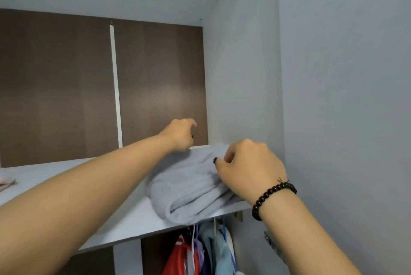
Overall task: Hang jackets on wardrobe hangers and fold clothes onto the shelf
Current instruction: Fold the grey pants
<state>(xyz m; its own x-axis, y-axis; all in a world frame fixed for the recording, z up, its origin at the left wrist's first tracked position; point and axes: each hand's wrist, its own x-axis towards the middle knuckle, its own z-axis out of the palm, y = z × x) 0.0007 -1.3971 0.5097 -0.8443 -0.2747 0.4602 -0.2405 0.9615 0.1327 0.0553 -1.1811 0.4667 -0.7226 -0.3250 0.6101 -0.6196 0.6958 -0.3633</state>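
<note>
Where the shelf's front edge crosses the lower view, hanging garments (200,252) show beneath it: a red jacket (178,259), a purple item and a light blue garment (222,252), all suspended close together. Above them, the pale shelf (66,181) carries a folded grey garment (189,190), which lies at the right end, near the wardrobe side wall (242,74), with its rolled front fold reaching the shelf edge. The right hand (246,168), with a dark beaded bracelet (271,196) at the wrist, rests on the right side of this garment; its fingers are curled and pinch the fabric at the top. The left hand (180,134) lies farther in, at the rear left corner of the garment, fingers curled downward; whether it grips the fabric cannot be told. A pinkish item (6,183) lies at the shelf's far left, well apart. Behind stands the brown back panel (55,85).
</note>
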